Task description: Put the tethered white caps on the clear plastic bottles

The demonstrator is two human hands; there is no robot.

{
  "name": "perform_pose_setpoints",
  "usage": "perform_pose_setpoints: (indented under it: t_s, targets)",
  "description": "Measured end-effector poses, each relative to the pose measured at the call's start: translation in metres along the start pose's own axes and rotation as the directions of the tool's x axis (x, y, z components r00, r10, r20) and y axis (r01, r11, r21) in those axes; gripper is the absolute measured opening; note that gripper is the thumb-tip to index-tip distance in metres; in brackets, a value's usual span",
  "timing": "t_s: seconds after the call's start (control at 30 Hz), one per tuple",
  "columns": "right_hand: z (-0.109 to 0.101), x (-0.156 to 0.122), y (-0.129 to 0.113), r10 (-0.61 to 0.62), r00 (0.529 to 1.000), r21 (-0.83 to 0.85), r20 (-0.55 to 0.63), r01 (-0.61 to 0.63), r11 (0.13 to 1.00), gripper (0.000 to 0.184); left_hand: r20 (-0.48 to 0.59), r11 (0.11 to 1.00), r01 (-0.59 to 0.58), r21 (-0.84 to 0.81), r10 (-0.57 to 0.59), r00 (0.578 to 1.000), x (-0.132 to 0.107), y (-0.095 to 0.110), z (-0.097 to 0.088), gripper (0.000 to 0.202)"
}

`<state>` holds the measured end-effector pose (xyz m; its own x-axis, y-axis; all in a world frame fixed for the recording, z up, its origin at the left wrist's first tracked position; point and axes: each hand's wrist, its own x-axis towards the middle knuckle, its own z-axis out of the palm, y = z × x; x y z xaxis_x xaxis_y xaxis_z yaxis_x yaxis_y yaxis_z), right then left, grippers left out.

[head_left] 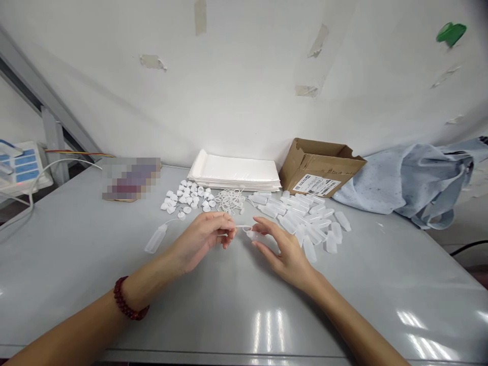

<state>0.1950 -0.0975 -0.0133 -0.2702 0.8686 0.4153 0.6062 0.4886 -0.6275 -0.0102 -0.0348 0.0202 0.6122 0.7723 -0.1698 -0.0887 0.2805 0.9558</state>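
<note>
My left hand (213, 231) is closed, its fingertips pinching one end of a thin white plastic strap (242, 226). The strap runs across to the neck of a small translucent squeeze bottle (253, 235), which lies on its side within my right hand (284, 249). Thumb and fingers curve around this bottle, hiding most of its body. A pile of loose straps (230, 201) is just beyond my hands, with white caps (186, 195) to its left and many translucent bottles (301, 213) to its right. Left of my left hand lies a bottle with a strap and cap attached (156, 239).
White padded envelopes (238, 170) are stacked against the wall. Beside them stands an open cardboard box (320, 168), then a light blue cloth (400, 178). A blurred-out flat object (131, 178) and a white cable (61, 161) are at the left of the grey table (213, 315).
</note>
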Motion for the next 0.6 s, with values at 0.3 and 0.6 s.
perform_pose_setpoints:
  t_s: [0.3,0.6]
  targets:
    - [0.0,0.0,-0.007,0.119,0.993,0.156,-0.007,-0.117,0.981,0.04,-0.031,0.999,0.022,0.048,-0.021,0.999,0.0,-0.001,0.004,0.023]
    - [-0.005,0.006,-0.02,0.42,0.903,0.524,0.088,-0.401,0.752,0.024,-0.03,0.987,-0.082,0.14,0.087,0.996,0.0,-0.004,0.006,0.031]
